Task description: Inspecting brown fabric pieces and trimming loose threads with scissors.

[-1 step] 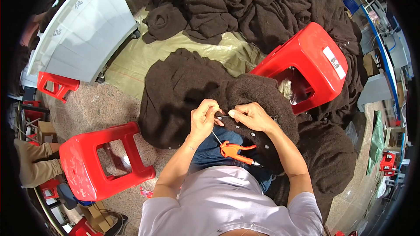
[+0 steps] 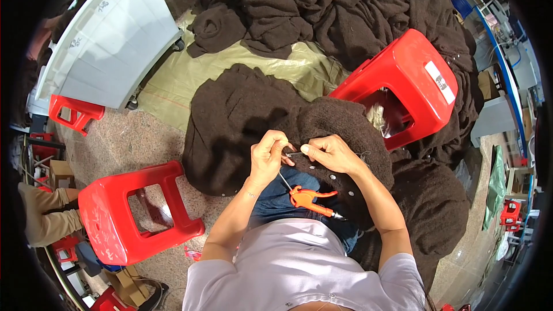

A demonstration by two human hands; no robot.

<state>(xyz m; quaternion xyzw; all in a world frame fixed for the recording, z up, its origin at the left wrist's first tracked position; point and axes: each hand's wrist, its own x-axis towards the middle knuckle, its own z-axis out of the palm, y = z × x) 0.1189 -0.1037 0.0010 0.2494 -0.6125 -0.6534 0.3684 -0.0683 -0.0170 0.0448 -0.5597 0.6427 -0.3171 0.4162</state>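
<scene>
Over my lap lies a dark brown knitted garment (image 2: 340, 124), with several small shiny round buttons or snaps (image 2: 333, 177) in a row. My left hand (image 2: 268, 154) is closed, fingertips pinching the garment's edge. Facing it, my right hand (image 2: 333, 153) is closed with thumb and fingers on a thin metal tool (image 2: 295, 154), whose tip points at my left fingertips; its exact kind is too small to tell. Below both hands, an orange air blow gun (image 2: 305, 197) with a slim metal nozzle rests on my jeans, the nozzle reaching up beside my left hand.
A red plastic stool (image 2: 103, 219) lies at left, another red stool (image 2: 415, 80) at right against a large heap of brown knitwear (image 2: 345, 11). A white wheeled bin (image 2: 115, 34) stands far left. Yellowish sheeting (image 2: 167, 95) covers part of the floor. Someone's trousered leg (image 2: 55, 213) shows at left.
</scene>
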